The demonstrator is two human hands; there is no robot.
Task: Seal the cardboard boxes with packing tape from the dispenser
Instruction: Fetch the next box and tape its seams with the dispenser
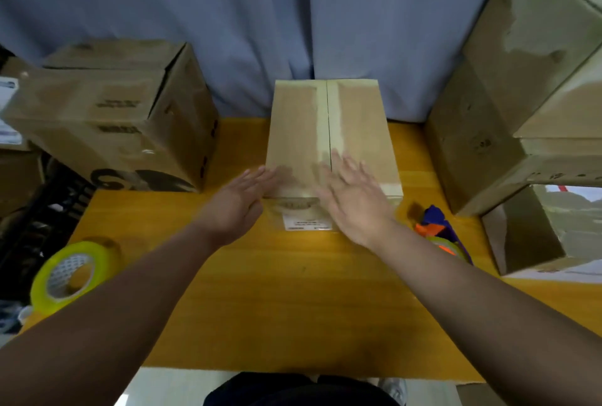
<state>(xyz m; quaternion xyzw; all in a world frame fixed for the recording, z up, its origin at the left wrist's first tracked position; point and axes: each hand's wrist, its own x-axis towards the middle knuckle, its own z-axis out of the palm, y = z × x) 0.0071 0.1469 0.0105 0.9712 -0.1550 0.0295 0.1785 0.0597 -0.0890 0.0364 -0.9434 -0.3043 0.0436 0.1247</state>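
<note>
Box looks light and stiff; left hand and right hand, fingers straight, rest flat at its near end.

Wide bare table between me and the middle box, easy reach. Left of the box, an open lane runs back alongside the big carton. The tape roll sits at the near left edge, well off that lane. The right lane is tighter: the tape dispenser lies in it, stacked boxes wall it off, and an open-sided box sits nearer me. The curtain hangs close behind the middle box.
</note>
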